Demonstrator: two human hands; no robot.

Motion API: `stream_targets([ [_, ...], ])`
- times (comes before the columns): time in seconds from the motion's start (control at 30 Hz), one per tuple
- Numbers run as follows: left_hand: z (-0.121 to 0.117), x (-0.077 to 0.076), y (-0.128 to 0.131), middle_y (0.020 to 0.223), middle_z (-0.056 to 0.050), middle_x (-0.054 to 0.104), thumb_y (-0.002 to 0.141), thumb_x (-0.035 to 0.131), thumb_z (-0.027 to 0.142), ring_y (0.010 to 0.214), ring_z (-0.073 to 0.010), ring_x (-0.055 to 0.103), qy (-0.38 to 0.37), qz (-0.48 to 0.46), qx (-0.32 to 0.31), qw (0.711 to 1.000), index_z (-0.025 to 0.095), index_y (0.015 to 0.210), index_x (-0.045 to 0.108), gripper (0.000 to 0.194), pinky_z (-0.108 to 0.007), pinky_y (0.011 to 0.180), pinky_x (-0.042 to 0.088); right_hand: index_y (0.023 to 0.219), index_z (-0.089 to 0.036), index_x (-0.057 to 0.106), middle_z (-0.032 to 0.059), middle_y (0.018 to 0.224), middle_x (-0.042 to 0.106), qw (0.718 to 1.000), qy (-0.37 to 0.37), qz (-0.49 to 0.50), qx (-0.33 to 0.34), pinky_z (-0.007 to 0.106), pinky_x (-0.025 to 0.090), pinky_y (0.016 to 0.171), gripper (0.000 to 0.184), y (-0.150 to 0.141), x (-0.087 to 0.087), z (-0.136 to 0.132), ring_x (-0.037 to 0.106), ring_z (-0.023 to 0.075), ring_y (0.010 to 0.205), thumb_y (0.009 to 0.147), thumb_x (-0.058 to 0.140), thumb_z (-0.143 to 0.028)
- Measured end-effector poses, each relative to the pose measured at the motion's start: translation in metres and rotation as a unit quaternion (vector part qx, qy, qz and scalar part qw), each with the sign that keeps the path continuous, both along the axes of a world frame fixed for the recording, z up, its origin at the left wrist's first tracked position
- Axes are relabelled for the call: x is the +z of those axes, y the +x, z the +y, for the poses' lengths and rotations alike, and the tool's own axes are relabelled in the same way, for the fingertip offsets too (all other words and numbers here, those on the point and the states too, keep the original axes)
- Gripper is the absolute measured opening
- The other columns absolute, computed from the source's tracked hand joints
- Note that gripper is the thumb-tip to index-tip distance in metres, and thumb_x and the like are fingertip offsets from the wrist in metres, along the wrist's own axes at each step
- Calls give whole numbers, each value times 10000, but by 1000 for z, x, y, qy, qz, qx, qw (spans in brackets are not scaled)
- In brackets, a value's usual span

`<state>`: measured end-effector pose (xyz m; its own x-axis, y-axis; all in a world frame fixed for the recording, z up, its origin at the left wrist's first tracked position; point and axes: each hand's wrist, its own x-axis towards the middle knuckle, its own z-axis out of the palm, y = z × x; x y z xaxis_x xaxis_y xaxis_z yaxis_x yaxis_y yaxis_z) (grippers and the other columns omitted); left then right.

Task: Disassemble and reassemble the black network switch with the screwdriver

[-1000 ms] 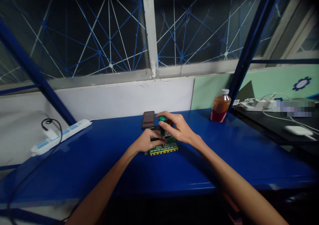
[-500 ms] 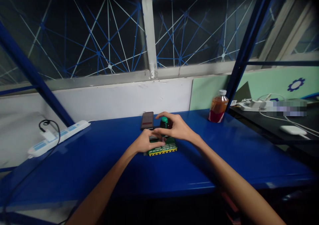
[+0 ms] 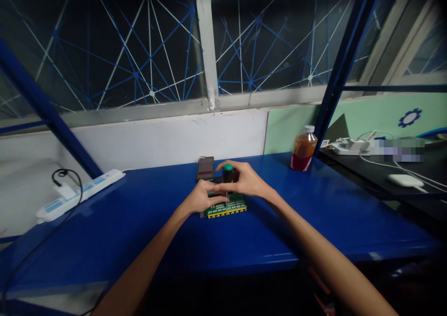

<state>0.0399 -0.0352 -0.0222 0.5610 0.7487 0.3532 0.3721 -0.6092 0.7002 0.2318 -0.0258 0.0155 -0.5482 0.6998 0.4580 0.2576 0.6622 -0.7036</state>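
Note:
A screwdriver point(image 3: 227, 174) with a black handle and green cap stands nearly upright over a green circuit board point(image 3: 236, 205) with a yellow strip along its front edge. Around the handle curl the thumb and fingers of my right hand point(image 3: 247, 180). Low down by the thin shaft, my left hand point(image 3: 203, 196) is closed, its thumb and fingertips at the shaft just above the board. The screwdriver's tip and the board's rear left part are hidden behind my fingers.
Behind my hands lies a phone point(image 3: 205, 168) on the blue table point(image 3: 153, 227). A bottle of orange-brown drink point(image 3: 304, 149) stands at the back right. At the left is a white power strip point(image 3: 82, 195) with a black cable. A white charger point(image 3: 405, 181) rests on the black surface at right.
The screwdriver's handle has tipped slightly more upright in my right hand. Both hands stay at the board, and the whole view has shifted a little.

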Motion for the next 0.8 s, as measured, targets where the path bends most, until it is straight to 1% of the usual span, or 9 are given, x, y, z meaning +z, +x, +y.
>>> stream_targets([
  [0.13,2,-3,0,717,-65,720,732,738,340,672,-184,658,-1,-10,12,1000,122,734,753,218,-258,620,503,997,-174,615,-46,618,501,1000,-13,-2,4,231,320,492,445,-3,-4,1,414,90,540,704,707,-496],
  [0.33,1,-2,2,733,-51,726,726,738,342,696,-182,664,-2,-14,19,1000,123,755,752,221,-255,648,502,982,-171,636,-16,681,574,1000,-15,0,14,241,355,536,416,-6,-8,1,482,109,600,711,705,-479],
  [0.53,-1,0,3,784,-65,738,722,742,317,760,-211,675,13,4,33,999,124,776,753,201,-283,692,503,961,-165,636,-12,682,581,1000,-23,-7,8,245,350,522,386,-6,-12,3,485,107,590,735,688,-474],
  [0.7,0,-2,1,835,-79,737,748,720,303,801,-214,675,16,13,22,1000,119,801,751,194,-303,752,507,951,-165,629,-19,654,568,1000,-24,-2,7,245,335,500,380,-6,-15,4,477,102,562,745,677,-481],
  [0.8,-2,0,0,873,-76,736,769,700,283,830,-217,674,26,24,2,999,120,866,746,195,-317,791,503,955,-164,629,-16,656,575,999,-34,-1,4,246,340,496,397,-6,-15,4,490,105,561,737,683,-492],
])
